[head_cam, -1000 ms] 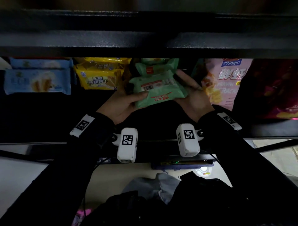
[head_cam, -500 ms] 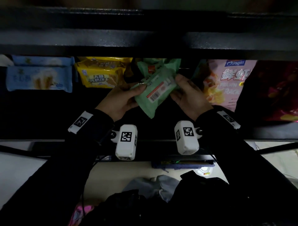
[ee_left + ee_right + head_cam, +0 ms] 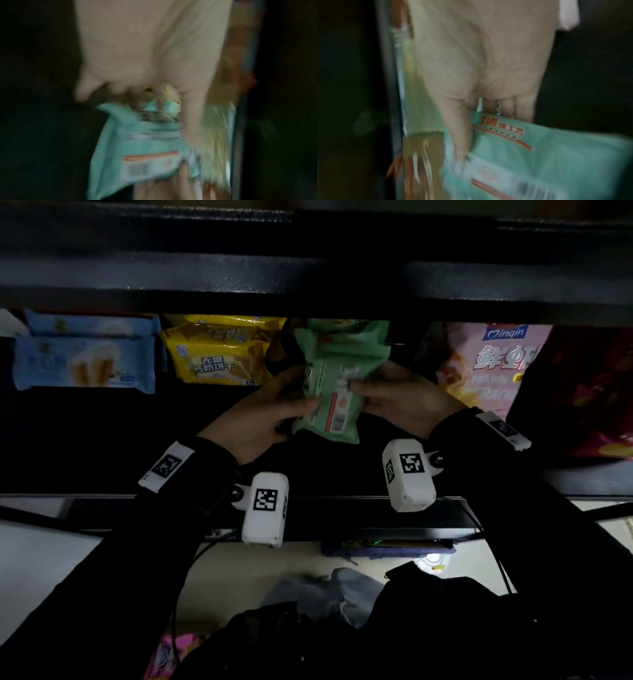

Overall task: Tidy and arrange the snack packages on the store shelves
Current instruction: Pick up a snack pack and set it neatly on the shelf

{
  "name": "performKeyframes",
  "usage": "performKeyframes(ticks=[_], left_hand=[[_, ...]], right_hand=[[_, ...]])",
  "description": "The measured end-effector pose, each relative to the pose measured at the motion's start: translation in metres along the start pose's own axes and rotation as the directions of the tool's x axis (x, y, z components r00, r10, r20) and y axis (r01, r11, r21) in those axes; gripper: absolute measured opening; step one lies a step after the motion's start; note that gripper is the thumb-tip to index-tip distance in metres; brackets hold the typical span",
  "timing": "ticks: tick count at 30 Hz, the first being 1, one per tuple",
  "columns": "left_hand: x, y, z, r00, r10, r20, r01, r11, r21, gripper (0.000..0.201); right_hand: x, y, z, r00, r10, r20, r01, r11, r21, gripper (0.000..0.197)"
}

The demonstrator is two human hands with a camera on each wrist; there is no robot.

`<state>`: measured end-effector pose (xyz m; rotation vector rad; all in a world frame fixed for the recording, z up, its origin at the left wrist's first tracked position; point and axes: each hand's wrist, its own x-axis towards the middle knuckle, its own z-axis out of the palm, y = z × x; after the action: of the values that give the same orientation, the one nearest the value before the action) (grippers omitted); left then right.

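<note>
You've turned the green packet (image 3: 330, 392) from slanted to lengthwise, nearer the shelf (image 3: 102, 436); your left hand (image 3: 263, 419) and right hand (image 3: 400, 402) each pinch a side.

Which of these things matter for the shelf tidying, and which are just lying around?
Job:
green snack pack, held by left hand and right hand
yellow biscuit packs
blue wafer packs
pink prawn cracker bag

Lying about:
clothing on the floor

Pink snack bag (image 3: 493, 364): "inqin", "鲜虾". Yellow package (image 3: 215, 361): "饼干".
</note>
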<state>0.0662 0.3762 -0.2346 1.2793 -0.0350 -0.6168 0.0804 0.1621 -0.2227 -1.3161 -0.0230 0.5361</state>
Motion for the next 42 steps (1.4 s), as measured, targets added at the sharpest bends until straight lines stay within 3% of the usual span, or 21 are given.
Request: performKeyframes(ticks=[3,5,9,13,16,19,23,25,27,29,31,33,36,39,42], left_hand=[[0.005,0.0,0.01,0.964,0.258,-0.067,-0.252,0.964,0.085,0.038],[0.01,-0.001,0.014,0.931,0.319,-0.179,-0.294,0.944,0.15,0.033],[0.01,-0.003,0.019,0.902,0.393,-0.178,-0.341,0.902,0.263,0.027],[0.008,-0.002,0.022,0.933,0.253,-0.255,-0.248,0.967,0.053,0.011],[0.008,0.0,0.024,0.971,0.126,-0.205,-0.161,0.973,-0.168,0.017],[0.007,0.005,0.027,0.983,0.084,-0.163,-0.122,0.964,-0.237,0.024],[0.008,0.014,0.027,0.98,-0.183,-0.074,0.13,0.883,-0.452,0.068],[0.003,0.017,0.029,0.98,-0.195,0.035,0.186,0.84,-0.509,0.062],[0.002,0.014,0.03,0.99,-0.142,0.0,0.126,0.884,-0.45,0.054],[0.002,0.005,0.029,0.996,-0.054,-0.066,0.025,0.925,-0.378,0.061],[0.001,-0.005,0.029,0.993,0.062,-0.103,-0.085,0.967,-0.24,0.071],[-0.001,-0.013,0.03,0.985,0.113,-0.128,-0.123,0.989,-0.077,0.086],[-0.004,-0.021,0.028,0.976,0.148,-0.158,-0.141,0.988,0.054,0.102],[-0.008,-0.013,0.017,0.946,0.199,-0.255,-0.187,0.98,0.068,0.085],[-0.01,0.004,0.001,0.954,0.226,-0.197,-0.149,0.927,0.344,0.063]], right_hand=[[-0.005,0.004,0.004,0.991,-0.108,0.084,0.112,0.993,-0.036,0.054],[-0.006,0.005,0.006,0.987,-0.153,0.049,0.151,0.988,0.033,0.05],[-0.008,0.007,0.006,0.979,-0.188,-0.077,0.189,0.982,0.01,0.029],[-0.006,0.01,0.005,0.974,-0.202,-0.099,0.206,0.978,0.031,0.031],[-0.004,0.008,0.004,0.986,-0.164,-0.033,0.167,0.963,0.211,0.026],[-0.004,0.006,0.008,0.978,-0.203,-0.04,0.207,0.951,0.231,0.027],[-0.01,0.006,0.02,0.892,-0.448,-0.056,0.444,0.894,-0.063,0.028],[-0.013,0.011,0.022,0.893,-0.45,0.005,0.443,0.879,-0.176,0.025],[-0.016,0.014,0.022,0.909,-0.416,-0.035,0.412,0.908,-0.076,0.024],[-0.018,0.014,0.018,0.932,-0.344,-0.116,0.353,0.934,0.063,0.026],[-0.019,0.014,0.015,0.974,-0.199,-0.106,0.208,0.975,0.08,0.026],[-0.017,0.019,0.012,0.989,-0.112,-0.097,0.111,0.994,-0.019,0.033],[-0.015,0.02,0.01,0.976,-0.103,-0.19,0.078,0.988,-0.137,0.05],[-0.017,0.012,0.004,0.981,-0.153,-0.118,0.102,0.929,-0.356,0.057],[-0.018,0.001,0.002,0.987,-0.158,-0.004,0.127,0.809,-0.573,0.055]])
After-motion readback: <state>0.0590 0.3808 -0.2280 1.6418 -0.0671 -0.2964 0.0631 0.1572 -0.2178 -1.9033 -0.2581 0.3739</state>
